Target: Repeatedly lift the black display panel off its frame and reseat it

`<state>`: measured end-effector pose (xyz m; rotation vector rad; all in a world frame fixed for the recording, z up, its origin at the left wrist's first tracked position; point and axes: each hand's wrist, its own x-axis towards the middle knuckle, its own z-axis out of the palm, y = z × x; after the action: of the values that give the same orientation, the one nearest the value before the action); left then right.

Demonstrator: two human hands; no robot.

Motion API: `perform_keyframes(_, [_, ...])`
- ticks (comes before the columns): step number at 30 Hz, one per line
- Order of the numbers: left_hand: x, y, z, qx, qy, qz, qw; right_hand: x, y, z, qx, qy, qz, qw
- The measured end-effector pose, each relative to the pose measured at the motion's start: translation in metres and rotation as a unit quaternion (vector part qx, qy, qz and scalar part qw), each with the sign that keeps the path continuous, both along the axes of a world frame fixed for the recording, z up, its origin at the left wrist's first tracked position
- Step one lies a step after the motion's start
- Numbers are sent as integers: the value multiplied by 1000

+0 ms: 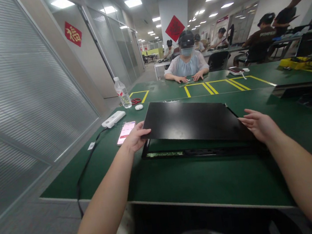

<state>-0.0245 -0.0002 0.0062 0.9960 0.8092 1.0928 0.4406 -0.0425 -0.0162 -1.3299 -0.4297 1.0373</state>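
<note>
The black screen (191,122) is a thin rectangle with a smooth, faintly shiny face. That face points upward, and its long axis runs left to right. Its near edge is raised above a black frame (212,151) on the green desk (199,182). The left hand (137,136) pinches its left edge, thumb on top; the right hand (257,124) has fingers at its right edge, whether gripping I cannot tell.

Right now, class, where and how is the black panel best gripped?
Grip the black panel probably by its short edges, one hand from each side: it is wide, thin and flat, its near edge held above the frame. The left hand pinches the left edge.
</note>
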Motion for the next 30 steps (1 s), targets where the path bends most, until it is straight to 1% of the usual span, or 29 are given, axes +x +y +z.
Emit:
perform_keyframes(4, [-1,3,-2,-2,5,8,1000,-2,0,2,6,-26,-5,1000])
perform_keyframes(8, [-3,3,0,2,-4,25,1000,2,1,0,11,-86,-1,996])
perform_keyframes(10, [-2,2,2,3,-10,34,999,4,1,-2,6,-131,0,991])
perform_keyframes(13, [1,1,2,3,-11,44,999,4,2,-5,-4,-206,-18,978])
perform_keyframes(16, [5,1,1,-7,-4,43,999,2,2,-8,-9,-249,-29,968])
perform_keyframes(24, [9,-1,-1,-24,4,57,998,2,3,-16,-14,-274,-9,962])
perform_keyframes(30, [9,-2,1,-35,14,58,998,-2,-1,-13,-41,-221,11,974])
